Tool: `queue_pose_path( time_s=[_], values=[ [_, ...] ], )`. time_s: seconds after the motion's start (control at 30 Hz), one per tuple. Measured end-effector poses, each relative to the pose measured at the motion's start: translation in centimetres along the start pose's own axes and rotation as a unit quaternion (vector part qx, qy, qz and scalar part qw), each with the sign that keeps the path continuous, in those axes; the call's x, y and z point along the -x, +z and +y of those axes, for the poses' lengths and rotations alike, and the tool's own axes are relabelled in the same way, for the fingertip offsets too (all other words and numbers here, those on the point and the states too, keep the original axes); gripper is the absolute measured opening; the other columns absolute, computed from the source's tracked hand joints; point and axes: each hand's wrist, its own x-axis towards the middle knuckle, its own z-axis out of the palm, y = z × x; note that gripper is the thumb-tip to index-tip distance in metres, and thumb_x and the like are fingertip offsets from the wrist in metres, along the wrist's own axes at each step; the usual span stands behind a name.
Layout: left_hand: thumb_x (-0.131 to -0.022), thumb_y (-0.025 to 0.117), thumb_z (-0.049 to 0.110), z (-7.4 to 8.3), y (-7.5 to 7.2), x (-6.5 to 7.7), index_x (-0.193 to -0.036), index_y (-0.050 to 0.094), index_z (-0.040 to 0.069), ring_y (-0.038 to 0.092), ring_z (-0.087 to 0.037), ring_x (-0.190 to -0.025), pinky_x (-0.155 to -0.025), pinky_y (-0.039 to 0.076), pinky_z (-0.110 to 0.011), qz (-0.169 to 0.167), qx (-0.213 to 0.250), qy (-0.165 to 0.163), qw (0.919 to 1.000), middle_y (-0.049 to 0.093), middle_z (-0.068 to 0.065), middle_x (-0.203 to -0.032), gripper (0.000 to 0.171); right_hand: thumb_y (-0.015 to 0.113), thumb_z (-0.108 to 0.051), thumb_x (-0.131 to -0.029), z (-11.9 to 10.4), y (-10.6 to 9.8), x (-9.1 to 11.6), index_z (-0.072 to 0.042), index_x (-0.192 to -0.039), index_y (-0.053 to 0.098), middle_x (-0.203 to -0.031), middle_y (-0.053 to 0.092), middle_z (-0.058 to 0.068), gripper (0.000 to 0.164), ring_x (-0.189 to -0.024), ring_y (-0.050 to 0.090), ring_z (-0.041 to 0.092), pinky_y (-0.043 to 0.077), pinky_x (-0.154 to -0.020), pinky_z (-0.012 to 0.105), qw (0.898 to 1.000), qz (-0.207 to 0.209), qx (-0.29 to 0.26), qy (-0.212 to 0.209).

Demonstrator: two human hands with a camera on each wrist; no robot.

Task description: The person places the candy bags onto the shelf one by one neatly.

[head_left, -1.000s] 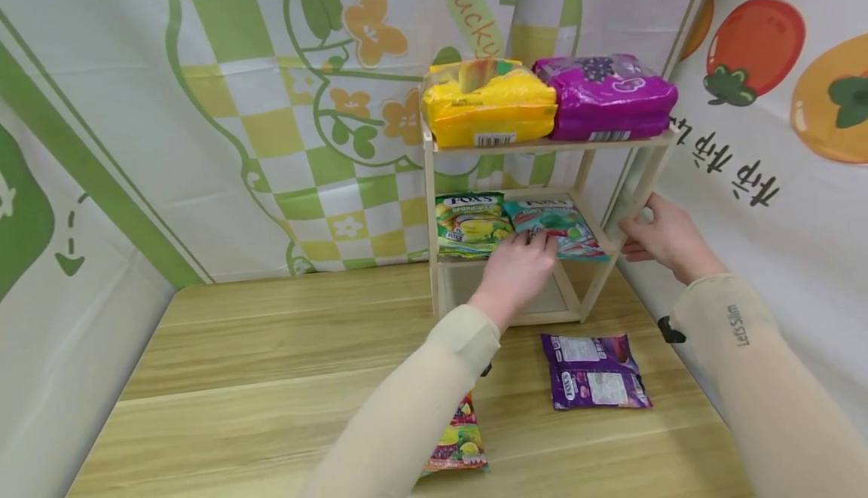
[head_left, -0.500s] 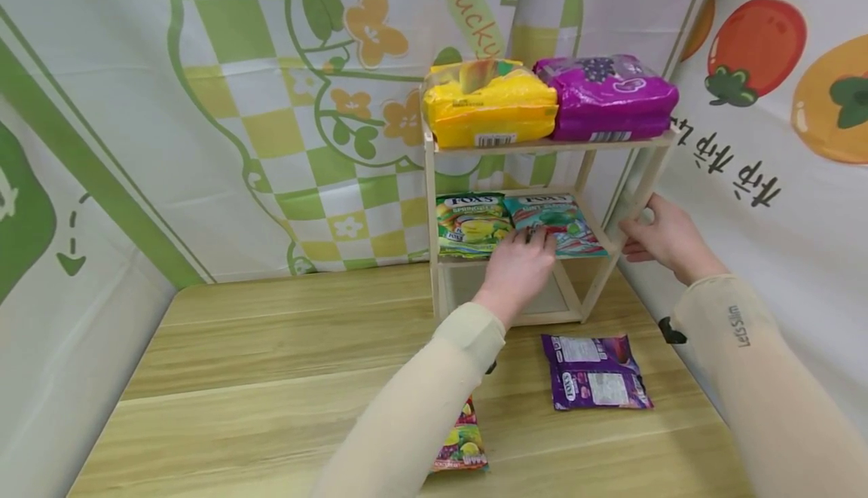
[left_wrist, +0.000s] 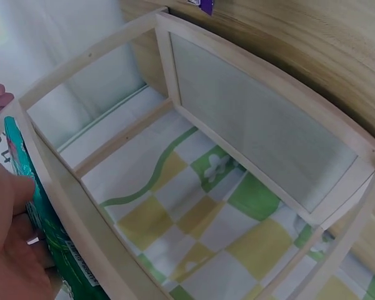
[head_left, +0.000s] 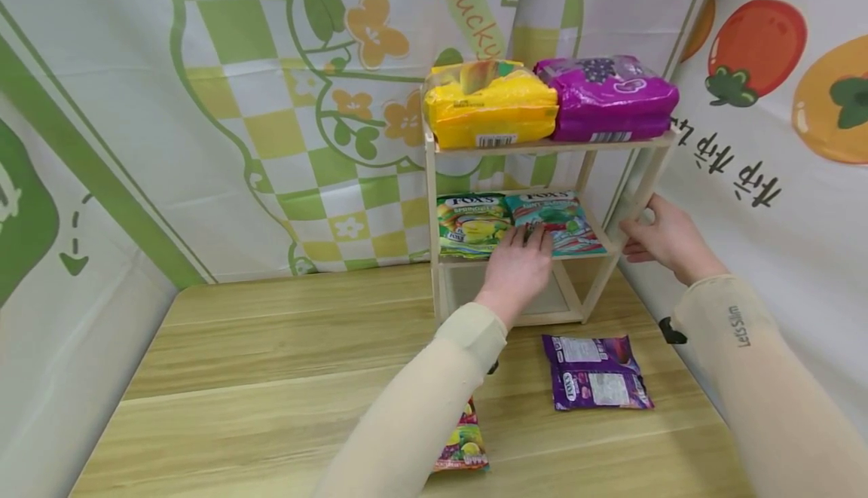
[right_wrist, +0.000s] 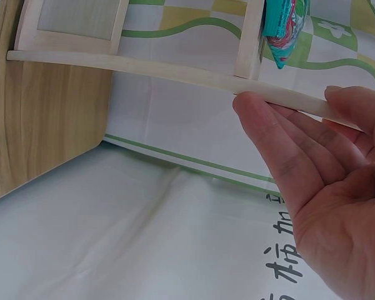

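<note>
My left hand [head_left: 518,266] rests its fingers on the front of a teal Fox's candy bag [head_left: 576,221], which lies on the middle tier of a small wooden shelf [head_left: 529,148]. In the left wrist view, thumb and fingers lie against the bag [left_wrist: 53,231] by the tier's front edge; the fingertips are partly hidden. A green Fox's candy bag [head_left: 468,219] lies left of the teal one, on the same tier. My right hand [head_left: 667,238] holds the shelf's front right post [right_wrist: 175,74] between thumb and fingers.
On the top tier sit a yellow pack [head_left: 495,110] and a purple pack [head_left: 610,102]. A purple Fox's bag [head_left: 597,374] lies on the wooden table [head_left: 271,377] before the shelf. A multicoloured bag [head_left: 464,445] is partly hidden by the left sleeve. Printed cloth walls stand behind and beside.
The teal bag has shifted slightly back and now lies flatter on the tier. My left fingers have moved slightly along with it. The right hand stays on the post.
</note>
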Motion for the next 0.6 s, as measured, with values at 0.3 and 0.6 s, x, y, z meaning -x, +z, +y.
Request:
queue_pose_path(
  time_s=[0.3, 0.6],
  values=[
    [-0.111, 0.042, 0.025, -0.25, -0.22, 0.65, -0.150, 0.052, 0.014, 0.054, -0.024, -0.137, -0.119, 0.038, -0.041, -0.033, 0.012, 0.004, 0.9994, 0.054, -0.003, -0.152, 0.042, 0.050, -0.023, -0.107, 0.22, 0.03, -0.16, 0.004, -0.154, 0.029, -0.118, 0.063, 0.037, 0.058, -0.087, 0.075, 0.024, 0.064, -0.076, 0.037, 1.000, -0.001, -0.002, 0.000],
    [-0.105, 0.050, 0.030, -0.74, -0.94, 1.02, -0.154, 0.046, 0.017, 0.051, -0.028, -0.139, -0.118, 0.039, -0.044, -0.060, 0.032, 0.022, 0.9974, 0.049, -0.005, -0.156, 0.051, 0.050, -0.024, -0.107, -0.04, 0.06, 0.08, 0.004, -0.154, 0.028, -0.118, 0.063, 0.037, 0.059, -0.086, 0.075, 0.023, 0.064, -0.075, 0.036, 1.000, 0.000, -0.004, 0.001]
  ],
)
